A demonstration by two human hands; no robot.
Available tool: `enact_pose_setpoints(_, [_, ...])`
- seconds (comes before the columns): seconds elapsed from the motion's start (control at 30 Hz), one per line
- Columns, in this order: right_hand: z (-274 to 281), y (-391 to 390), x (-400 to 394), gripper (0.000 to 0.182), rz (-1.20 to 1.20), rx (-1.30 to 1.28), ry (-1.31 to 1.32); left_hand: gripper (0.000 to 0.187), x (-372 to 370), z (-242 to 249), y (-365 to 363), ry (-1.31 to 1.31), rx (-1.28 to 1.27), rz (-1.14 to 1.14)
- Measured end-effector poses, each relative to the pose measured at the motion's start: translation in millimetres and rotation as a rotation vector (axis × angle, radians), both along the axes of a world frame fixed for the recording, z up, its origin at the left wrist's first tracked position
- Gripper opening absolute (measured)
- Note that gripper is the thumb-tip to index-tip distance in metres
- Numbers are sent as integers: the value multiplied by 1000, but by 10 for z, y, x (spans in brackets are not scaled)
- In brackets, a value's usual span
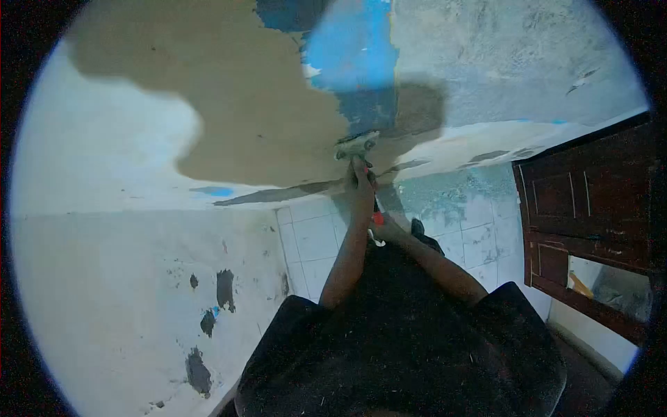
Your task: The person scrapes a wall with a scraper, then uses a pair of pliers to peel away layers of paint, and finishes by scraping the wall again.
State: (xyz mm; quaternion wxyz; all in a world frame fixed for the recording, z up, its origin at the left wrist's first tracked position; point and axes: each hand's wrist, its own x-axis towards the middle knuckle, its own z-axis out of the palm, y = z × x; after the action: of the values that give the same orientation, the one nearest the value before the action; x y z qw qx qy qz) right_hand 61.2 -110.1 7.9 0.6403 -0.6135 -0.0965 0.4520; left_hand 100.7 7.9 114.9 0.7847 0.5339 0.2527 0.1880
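My left hand [358, 174] is closed high on the handle of a long-handled scraper [357, 145], just below its head. The head is pale and dusty and lies against the wall at the lower edge of a blue paint patch [354, 52]. My right hand [388, 229] is wrapped around the lower part of the same handle, where red grip parts show. A small white hooked piece shows below that hand; I cannot make out what it is. The fingers of both hands are partly hidden.
The wall [250, 90] carries whitish, peeling paint and a large shadow. Below it is a white tiled floor [313, 236] with dusty patches. A dark wooden door [583, 201] stands at the right. The left wall [125, 292] has several grey chipped spots.
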Motion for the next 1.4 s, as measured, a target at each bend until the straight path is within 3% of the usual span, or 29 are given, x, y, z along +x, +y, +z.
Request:
enact_pose_setpoints(0.03, [95,-69,100,19,101,0,231,41,21,-59,-50,42,-45,40])
enact_pose_setpoints(0.13, [-162,-158,74,17,156,-97,184,40,-38,-367,-55,68,-108,22])
enact_pose_setpoints(0.17, [-169,-92,69,18,240,-260,70,39,-57,-340,-34,93,-83,21])
enact_pose_setpoints(0.27, [-171,-131,9,21,281,-207,-52,37,-96,-306,-31,84,-147,23])
enact_pose_setpoints(0.3, [-326,-78,22,35,194,26,-236,36,-82,-282,-12,91,-126,5])
enact_pose_setpoints(0.33, [-452,-133,-21,35,198,25,-228,36,-95,-333,-20,98,-129,9])
enact_pose_setpoints(0.4, [-119,-133,46,36,90,-26,-14,37,-65,-409,-38,73,-130,24])
enact_pose_setpoints(0.43, [-86,-95,69,37,122,-160,-4,40,-39,-384,-16,112,-110,13])
enact_pose_setpoints(0.53, [-21,-6,133,33,36,-36,-21,41,28,-95,51,-8,-17,12])
enact_pose_setpoints(0.57, [-252,46,162,31,83,-196,-149,40,36,100,45,10,-50,4])
enact_pose_setpoints(0.67, [-549,25,102,32,173,-226,-204,40,28,-242,10,46,-89,26])
enact_pose_setpoints(0.7, [-373,-64,54,34,61,-20,4,41,6,-302,4,69,-96,26])
enact_pose_setpoints(0.8, [38,-40,145,36,98,-5,-13,41,10,-168,37,-63,-76,-14])
enact_pose_setpoints(0.93, [-312,86,96,38,42,-64,-34,40,36,-94,63,25,-14,23])
enact_pose_setpoints(1.0, [-217,5,98,38,35,28,-26,38,5,-153,4,98,-49,65])
enact_pose_setpoints(1.07, [-201,-32,86,39,193,-18,-87,36,-60,-201,16,55,-40,35])
enact_pose_setpoints(1.13, [-248,0,50,40,168,-87,-84,37,-81,-223,52,100,-65,57])
enact_pose_setpoints(1.2, [61,37,87,41,80,2,20,36,-48,-166,91,-19,-41,64])
enact_pose_setpoints(1.23, [272,32,69,41,61,22,5,37,-39,-162,54,55,-85,117])
enact_pose_setpoints(1.27, [109,23,88,41,58,25,-1,37,-29,-192,38,49,-82,114])
enact_pose_setpoints(1.33, [-409,-30,119,41,196,-290,-54,40,-27,-266,24,20,-59,107])
enact_pose_setpoints(1.37, [-387,-20,59,41,122,-176,-223,41,-46,-182,39,63,-113,79])
enact_pose_setpoints(1.4, [-209,13,74,41,125,-179,-222,41,-36,-49,31,65,-117,81])
